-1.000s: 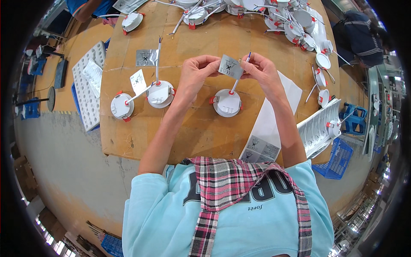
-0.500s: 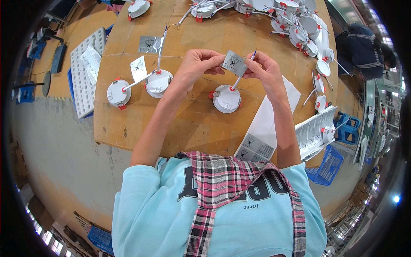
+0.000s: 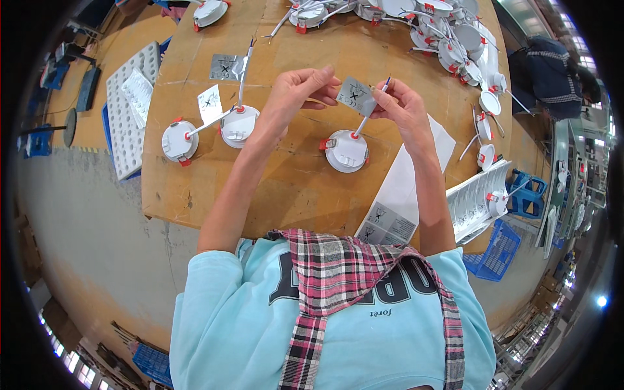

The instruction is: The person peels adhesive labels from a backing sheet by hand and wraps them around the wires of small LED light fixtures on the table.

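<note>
Lamps (image 3: 346,155) dot a brown table (image 3: 296,195) above grey floor (image 3: 97,208).

A grey, orange-stained floor (image 3: 97,221) runs past the brown table (image 3: 195,203) toward bright windows (image 3: 86,374) at lower left.

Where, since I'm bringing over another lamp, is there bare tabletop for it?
Bare table lies between the left forearm, middle lamp and white label sheet; also at the near-left corner, below the two left lamps. The far right is crowded with piled lamps.
</note>
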